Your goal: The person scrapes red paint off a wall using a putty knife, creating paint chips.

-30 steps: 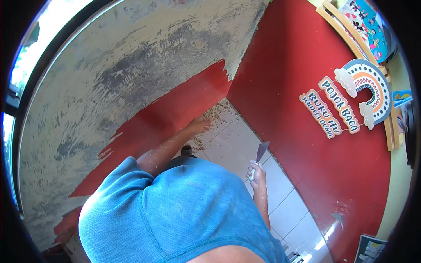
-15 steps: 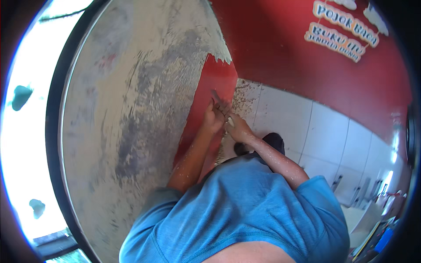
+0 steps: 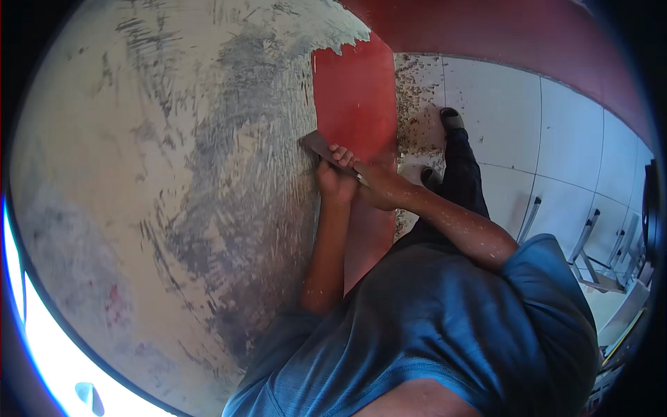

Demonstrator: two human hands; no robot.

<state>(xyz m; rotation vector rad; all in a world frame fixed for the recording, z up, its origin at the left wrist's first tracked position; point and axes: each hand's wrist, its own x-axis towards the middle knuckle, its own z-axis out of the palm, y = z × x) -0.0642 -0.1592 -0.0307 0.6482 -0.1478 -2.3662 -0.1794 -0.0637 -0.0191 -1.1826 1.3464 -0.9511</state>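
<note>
Both my hands are on a flat-bladed scraper, whose wide end meets the wall where bare plaster borders red paint. My left hand is closed round the tool behind its blade, with fingertips curled over the top. Closed on the handle end is my right hand, which hides most of the handle. Rough cream and grey plaster covers most of the wall in front of me. A strip of red paint with a jagged upper edge runs down beside it.
Paint chips litter the white tiled floor along the wall's foot. My dark shoes stand near them. Another red wall meets this one at the far corner. Metal-legged furniture stands at right. A bright window lies lower left.
The view has swung, bringing the plaster and floor debris into fuller sight. The scraper has moved from over the red strip to its left border, its blade now against the wall.
</note>
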